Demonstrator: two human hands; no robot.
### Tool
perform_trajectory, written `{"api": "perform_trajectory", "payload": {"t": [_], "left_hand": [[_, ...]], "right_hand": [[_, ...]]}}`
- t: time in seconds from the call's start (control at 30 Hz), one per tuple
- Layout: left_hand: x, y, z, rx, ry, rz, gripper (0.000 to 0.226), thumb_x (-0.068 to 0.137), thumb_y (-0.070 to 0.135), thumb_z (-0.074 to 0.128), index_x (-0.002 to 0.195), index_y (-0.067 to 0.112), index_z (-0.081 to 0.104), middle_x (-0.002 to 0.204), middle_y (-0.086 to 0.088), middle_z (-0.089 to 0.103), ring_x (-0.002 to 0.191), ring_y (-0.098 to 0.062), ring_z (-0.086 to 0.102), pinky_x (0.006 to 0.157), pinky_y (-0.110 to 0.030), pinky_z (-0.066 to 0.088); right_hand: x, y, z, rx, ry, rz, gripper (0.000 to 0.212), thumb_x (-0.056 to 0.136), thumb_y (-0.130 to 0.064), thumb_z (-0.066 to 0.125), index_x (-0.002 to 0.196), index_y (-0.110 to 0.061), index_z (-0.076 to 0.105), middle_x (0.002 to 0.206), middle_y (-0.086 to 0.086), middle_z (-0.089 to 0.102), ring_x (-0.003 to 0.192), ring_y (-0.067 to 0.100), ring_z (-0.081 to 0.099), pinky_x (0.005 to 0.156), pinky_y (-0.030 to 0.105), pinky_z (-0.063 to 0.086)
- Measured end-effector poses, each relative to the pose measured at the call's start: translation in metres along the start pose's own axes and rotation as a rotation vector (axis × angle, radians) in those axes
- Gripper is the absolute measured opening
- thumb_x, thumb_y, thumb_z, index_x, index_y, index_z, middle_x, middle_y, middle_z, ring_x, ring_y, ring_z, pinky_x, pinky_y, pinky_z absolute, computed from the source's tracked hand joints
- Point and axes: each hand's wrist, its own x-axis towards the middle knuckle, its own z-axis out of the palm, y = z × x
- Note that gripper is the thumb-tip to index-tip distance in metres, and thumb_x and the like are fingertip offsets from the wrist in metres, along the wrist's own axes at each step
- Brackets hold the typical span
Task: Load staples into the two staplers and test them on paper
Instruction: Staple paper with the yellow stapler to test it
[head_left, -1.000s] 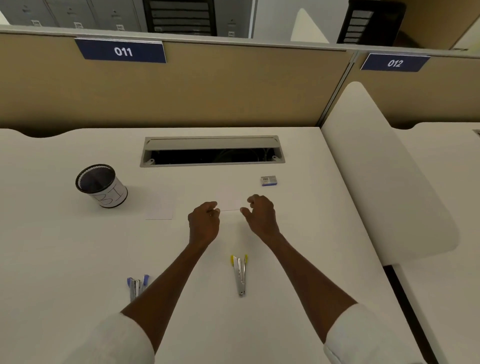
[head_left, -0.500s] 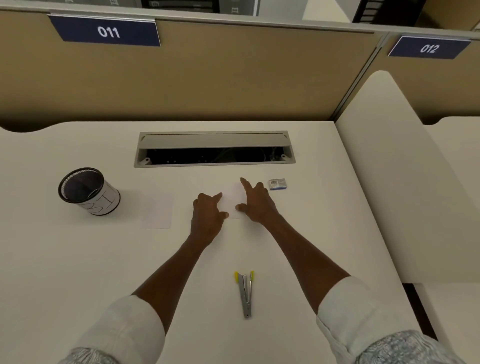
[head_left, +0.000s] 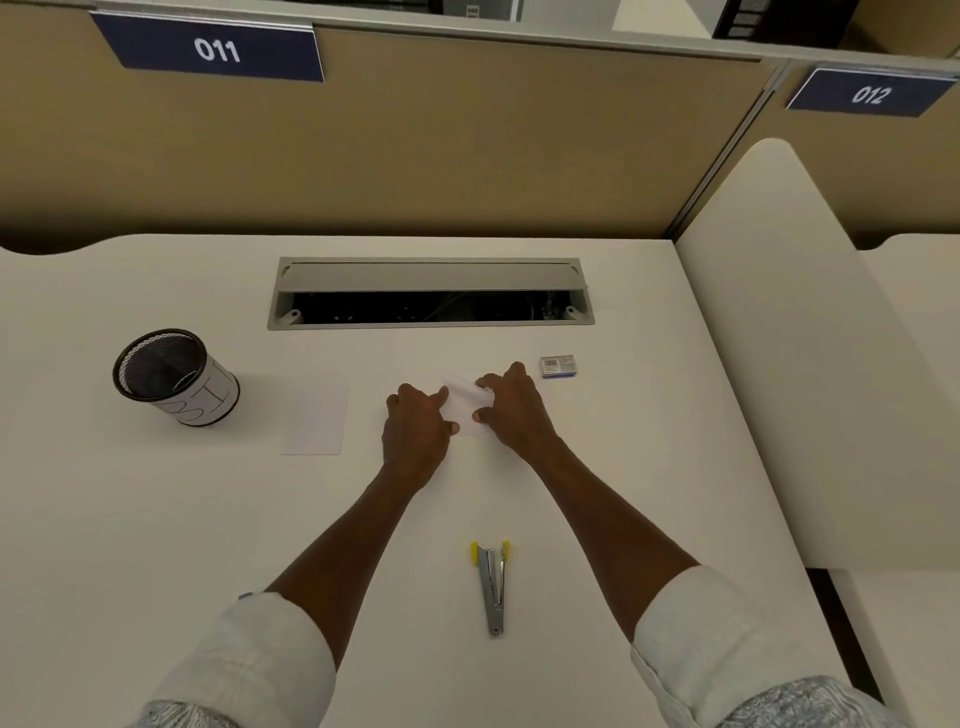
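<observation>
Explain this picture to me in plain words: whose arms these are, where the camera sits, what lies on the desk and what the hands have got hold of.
There is no machine here. The arms belong to a person wearing a camera on their head, so this single view looks forward and down over their own hands.

On the white desk lie a yellow-tipped stapler near the person, a small staple box farther off on the right, a loose paper sheet, and a mesh pen cup on the left. A cable slot is set into the desk near the partition.

The left hand and right hand are together handling a small white paper at the desk's middle, its far edge lifted. Only one stapler is visible.
</observation>
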Motion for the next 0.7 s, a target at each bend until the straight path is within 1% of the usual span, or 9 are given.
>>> {"api": "perform_trajectory", "payload": {"t": [0.07,0.13,0.23,0.3,0.37,0.43,0.5,0.6,0.7], "left_hand": [[-0.001,0.001,0.0,0.035,0.007,0.02,0.062,0.088,0.027,0.071,0.145,0.022,0.045,0.128,-0.013,0.047,0.123,-0.029,0.042,0.09,-0.041,0.047],[-0.002,0.0,0.002,0.039,0.012,0.035,0.063,0.087,0.027,0.071,0.144,0.02,0.045,0.13,-0.014,0.047,0.122,-0.03,0.042,0.093,-0.04,0.046],[-0.003,-0.001,0.002,-0.018,0.004,0.071,0.067,0.083,0.025,0.076,0.143,0.013,0.048,0.133,-0.015,0.049,0.123,-0.03,0.044,0.1,-0.037,0.042],[-0.005,0.002,-0.002,-0.128,0.005,0.089,0.066,0.082,0.019,0.077,0.141,0.006,0.049,0.134,-0.017,0.053,0.123,-0.03,0.049,0.103,-0.035,0.039],[-0.006,0.008,-0.008,-0.28,0.048,0.066,0.058,0.085,0.016,0.073,0.137,0.001,0.051,0.132,-0.019,0.058,0.119,-0.031,0.057,0.104,-0.033,0.039],[-0.009,0.016,-0.016,-0.395,0.106,0.022,0.048,0.089,0.019,0.069,0.132,0.002,0.057,0.126,-0.017,0.065,0.114,-0.028,0.061,0.104,-0.032,0.04],[-0.013,0.021,-0.024,-0.479,0.16,-0.008,0.04,0.09,0.021,0.068,0.126,0.004,0.063,0.12,-0.015,0.069,0.111,-0.027,0.064,0.107,-0.038,0.043],[-0.022,0.024,-0.035,-0.659,0.184,-0.042,0.028,0.086,0.018,0.073,0.11,0.004,0.072,0.101,-0.012,0.075,0.091,-0.027,0.071,0.093,-0.044,0.054],[-0.035,0.029,-0.046,-0.776,0.153,-0.052,0.015,0.081,0.014,0.076,0.096,0.009,0.077,0.083,-0.003,0.075,0.075,-0.022,0.072,0.081,-0.039,0.06]], "right_hand": [[-0.004,-0.002,0.002,0.05,0.036,0.002,0.041,0.083,-0.017,0.072,0.121,-0.01,0.061,0.115,0.015,0.052,0.104,0.029,0.056,0.082,0.031,0.046],[-0.009,-0.003,0.004,0.136,0.066,0.021,0.038,0.082,-0.012,0.071,0.118,-0.008,0.059,0.11,0.015,0.061,0.099,0.03,0.061,0.08,0.032,0.05],[-0.013,-0.007,0.005,0.282,0.108,0.078,0.046,0.08,-0.006,0.073,0.121,-0.008,0.052,0.109,0.016,0.066,0.096,0.031,0.065,0.078,0.031,0.052],[-0.015,-0.01,0.001,0.361,0.146,0.113,0.055,0.078,-0.007,0.076,0.126,-0.009,0.048,0.108,0.014,0.066,0.095,0.03,0.065,0.076,0.026,0.048],[-0.016,-0.012,-0.005,0.45,0.159,0.153,0.062,0.076,-0.009,0.079,0.129,-0.01,0.047,0.104,0.014,0.066,0.093,0.029,0.064,0.075,0.024,0.047],[-0.021,-0.014,-0.014,0.547,0.149,0.201,0.064,0.074,-0.011,0.081,0.129,-0.012,0.047,0.096,0.013,0.065,0.091,0.027,0.063,0.076,0.028,0.048],[-0.027,-0.015,-0.024,0.643,0.141,0.246,0.066,0.073,-0.013,0.083,0.129,-0.012,0.049,0.091,0.01,0.063,0.087,0.023,0.061,0.078,0.032,0.051],[-0.039,-0.014,-0.042,0.753,0.137,0.271,0.063,0.072,-0.015,0.084,0.127,-0.011,0.053,0.097,0.012,0.065,0.087,0.022,0.062,0.077,0.032,0.053],[-0.053,-0.016,-0.059,0.808,0.121,0.257,0.049,0.076,-0.018,0.082,0.119,-0.008,0.06,0.1,0.013,0.069,0.088,0.022,0.066,0.077,0.034,0.055]]}}
